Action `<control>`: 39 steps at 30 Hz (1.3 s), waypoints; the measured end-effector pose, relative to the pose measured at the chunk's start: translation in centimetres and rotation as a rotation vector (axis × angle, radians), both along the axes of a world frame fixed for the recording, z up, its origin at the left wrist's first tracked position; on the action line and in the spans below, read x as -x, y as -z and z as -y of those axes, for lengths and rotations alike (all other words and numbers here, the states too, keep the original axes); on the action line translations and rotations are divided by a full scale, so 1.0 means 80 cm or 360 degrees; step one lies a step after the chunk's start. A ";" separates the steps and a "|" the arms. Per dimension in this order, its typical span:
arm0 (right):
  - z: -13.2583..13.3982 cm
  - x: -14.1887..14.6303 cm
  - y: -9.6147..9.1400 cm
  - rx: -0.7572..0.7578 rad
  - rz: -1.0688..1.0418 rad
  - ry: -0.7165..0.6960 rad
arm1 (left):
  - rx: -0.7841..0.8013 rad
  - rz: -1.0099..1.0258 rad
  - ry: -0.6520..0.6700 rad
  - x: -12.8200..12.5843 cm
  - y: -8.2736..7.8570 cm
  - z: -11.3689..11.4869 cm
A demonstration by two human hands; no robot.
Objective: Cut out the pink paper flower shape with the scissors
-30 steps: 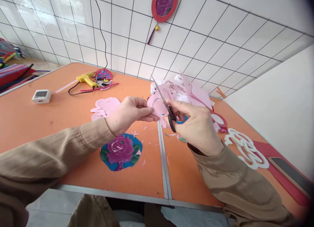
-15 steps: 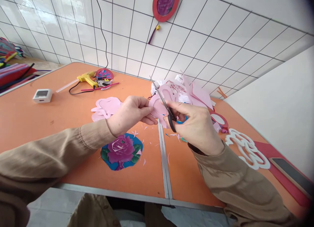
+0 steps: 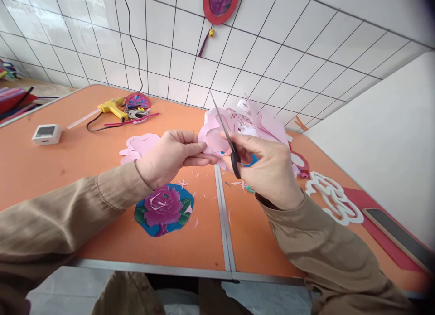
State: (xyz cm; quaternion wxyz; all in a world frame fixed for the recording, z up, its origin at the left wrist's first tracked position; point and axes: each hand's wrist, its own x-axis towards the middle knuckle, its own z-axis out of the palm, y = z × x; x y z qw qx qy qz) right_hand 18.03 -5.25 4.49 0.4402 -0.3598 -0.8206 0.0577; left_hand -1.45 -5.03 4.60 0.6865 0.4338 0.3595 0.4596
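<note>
My left hand (image 3: 170, 154) pinches a pink paper cut-out (image 3: 212, 136) above the orange table (image 3: 50, 165). My right hand (image 3: 268, 167) grips black-handled scissors (image 3: 226, 136), whose blades point up and away and lie against the pink paper. Both hands hover just over the table's metal seam (image 3: 222, 220). A printed rose picture on a blue ground (image 3: 165, 208) lies flat on the table below my left wrist, with small pink paper slivers scattered round it.
Behind my hands lies a heap of pink paper scraps (image 3: 268, 124). More pink cut-outs (image 3: 141, 145) lie left of it. A yellow glue gun (image 3: 110, 107) and a small white device (image 3: 46, 133) sit at the far left. A white paper cutting (image 3: 335, 201) rests on red card at the right.
My hands have lifted the pink paper a little and turned it against the scissors. My head has shifted, so the table's things sit slightly further left and lower in view.
</note>
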 end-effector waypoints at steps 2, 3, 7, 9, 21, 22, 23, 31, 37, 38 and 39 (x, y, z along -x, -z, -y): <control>0.000 0.001 -0.001 -0.0008 0.0011 0.0001 | -0.0007 -0.0043 -0.0028 0.000 0.000 0.000; 0.000 0.001 -0.001 -0.0006 0.0014 0.0012 | -0.0018 -0.0061 -0.0036 0.000 0.000 0.000; 0.001 0.001 -0.001 -0.0010 0.0023 0.0048 | -0.0070 -0.0102 -0.0047 0.000 0.000 0.000; 0.001 0.000 -0.001 -0.0005 0.0018 0.0048 | -0.0084 -0.0108 -0.0044 0.001 0.000 0.000; 0.006 0.002 -0.007 0.0228 -0.0080 -0.0021 | -0.0065 -0.0144 0.0020 0.003 -0.005 0.000; 0.007 0.002 -0.007 0.0216 -0.0077 -0.0013 | -0.0054 -0.0127 0.0024 0.003 -0.005 0.001; 0.007 0.002 -0.007 0.0204 -0.0078 -0.0010 | -0.0045 -0.0114 0.0025 0.003 -0.006 0.001; 0.008 0.002 -0.007 0.0222 -0.0094 -0.0021 | -0.0070 -0.0117 -0.0024 0.001 -0.005 0.003; 0.007 0.002 -0.008 0.0170 -0.0056 -0.0022 | -0.0157 -0.0159 0.0005 0.001 -0.005 0.004; 0.007 0.002 -0.008 0.0157 -0.0056 -0.0036 | -0.0160 -0.0159 0.0005 0.002 -0.006 0.005; 0.008 0.002 -0.008 0.0145 -0.0058 -0.0046 | -0.0157 -0.0160 0.0004 0.002 -0.006 0.005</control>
